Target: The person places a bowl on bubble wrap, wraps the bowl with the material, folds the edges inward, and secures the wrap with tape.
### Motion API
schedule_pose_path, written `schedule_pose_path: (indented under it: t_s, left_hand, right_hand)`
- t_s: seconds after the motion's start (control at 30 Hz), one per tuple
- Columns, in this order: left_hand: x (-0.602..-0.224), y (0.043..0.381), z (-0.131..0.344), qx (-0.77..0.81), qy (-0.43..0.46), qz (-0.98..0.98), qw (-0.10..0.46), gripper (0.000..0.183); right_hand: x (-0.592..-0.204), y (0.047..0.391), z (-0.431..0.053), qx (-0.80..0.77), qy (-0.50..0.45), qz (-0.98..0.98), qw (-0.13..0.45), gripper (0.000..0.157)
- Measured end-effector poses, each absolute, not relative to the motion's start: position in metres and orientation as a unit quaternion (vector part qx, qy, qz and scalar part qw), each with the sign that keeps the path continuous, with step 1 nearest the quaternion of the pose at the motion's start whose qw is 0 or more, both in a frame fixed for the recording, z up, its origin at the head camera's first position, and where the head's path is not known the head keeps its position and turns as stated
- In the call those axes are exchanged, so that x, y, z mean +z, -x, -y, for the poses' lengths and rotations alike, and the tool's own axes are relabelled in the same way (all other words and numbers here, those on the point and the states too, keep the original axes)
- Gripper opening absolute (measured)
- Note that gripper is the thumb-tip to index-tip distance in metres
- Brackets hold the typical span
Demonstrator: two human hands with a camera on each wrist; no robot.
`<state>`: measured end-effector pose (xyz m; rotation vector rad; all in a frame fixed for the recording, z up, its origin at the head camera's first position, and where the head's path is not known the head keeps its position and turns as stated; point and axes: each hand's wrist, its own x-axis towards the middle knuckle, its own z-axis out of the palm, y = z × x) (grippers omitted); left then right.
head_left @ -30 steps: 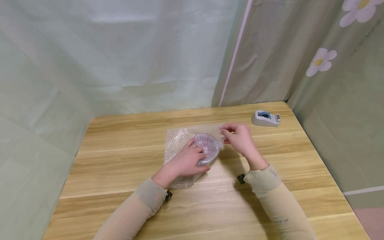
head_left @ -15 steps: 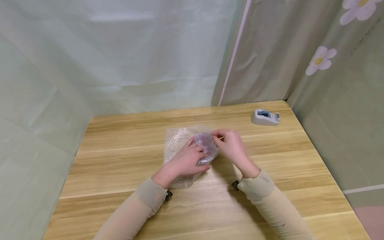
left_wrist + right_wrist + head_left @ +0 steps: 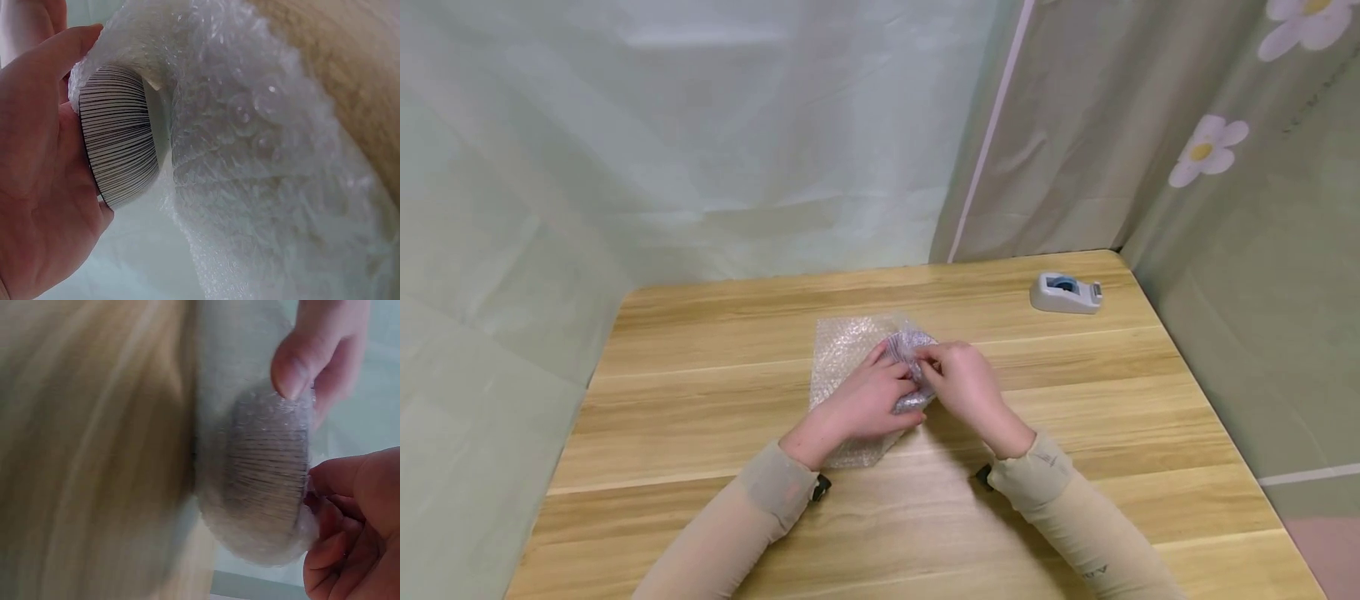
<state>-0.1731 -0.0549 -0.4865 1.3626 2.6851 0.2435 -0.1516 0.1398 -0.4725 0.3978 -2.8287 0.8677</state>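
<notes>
A striped bowl stands on a sheet of bubble wrap, which is folded up round its right side. My left hand lies across the bowl and holds it, fingers over the opening. In the right wrist view, the left thumb presses the wrap at the rim. My right hand pinches the edge of the wrap and holds it over the bowl's right rim. The left wrist view shows the bowl's left side bare; the wrapped side shows dark stripes through the plastic. Fingers hide much of the bowl's inside.
A grey tape dispenser with a blue core stands near the back right corner of the wooden table. Curtains hang behind the table and along both sides.
My right hand has moved left and toward me, drawing the wrap's edge in over the bowl. The left hand stays in place on the bowl.
</notes>
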Motion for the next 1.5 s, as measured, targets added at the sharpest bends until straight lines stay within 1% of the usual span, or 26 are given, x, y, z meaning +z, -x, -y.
schedule_pose_path:
  t_s: [0.3,0.4,0.5,0.63,0.77,1.03,1.2,1.3,1.4,1.5]
  left_hand:
    - [-0.482,0.171,0.061,0.077,-0.452,-0.887,0.064,0.058]
    - [-0.482,0.170,0.064,0.078,-0.454,-0.885,0.063,0.063]
    - [-0.482,0.170,0.066,0.079,-0.449,-0.887,0.067,0.072]
    - [-0.484,0.170,0.068,0.084,-0.449,-0.887,0.069,0.073]
    - [-0.487,0.170,0.071,0.080,-0.464,-0.881,0.055,0.064]
    - [-0.487,0.171,0.077,0.101,-0.447,-0.887,0.056,0.057]
    - [-0.486,0.169,0.077,0.108,-0.440,-0.890,0.058,0.054]
    - [-0.486,0.168,0.077,0.105,-0.435,-0.892,0.060,0.053]
    - [-0.487,0.166,0.078,0.103,-0.430,-0.895,0.064,0.054]
    - [-0.487,0.165,0.078,0.103,-0.427,-0.896,0.063,0.056]
  right_hand:
    - [-0.479,0.152,-0.138,0.245,-0.137,0.956,0.082,0.019]
    - [-0.480,0.153,-0.136,0.230,-0.136,0.960,0.089,0.019]
    - [-0.480,0.153,-0.135,0.214,-0.142,0.961,0.101,0.012]
    - [-0.480,0.152,-0.133,0.186,-0.154,0.964,0.107,0.004]
    - [-0.483,0.151,-0.130,0.153,-0.157,0.971,0.097,0.005]
    - [-0.481,0.157,-0.124,0.107,-0.162,0.978,0.075,0.007]
    - [-0.479,0.160,-0.122,0.054,-0.165,0.983,0.055,0.001]
    - [-0.478,0.160,-0.121,0.011,-0.178,0.983,0.044,0.006]
    - [-0.475,0.157,-0.122,-0.008,-0.204,0.978,0.032,0.006]
    - [-0.468,0.152,-0.126,0.005,-0.229,0.973,0.004,0.016]
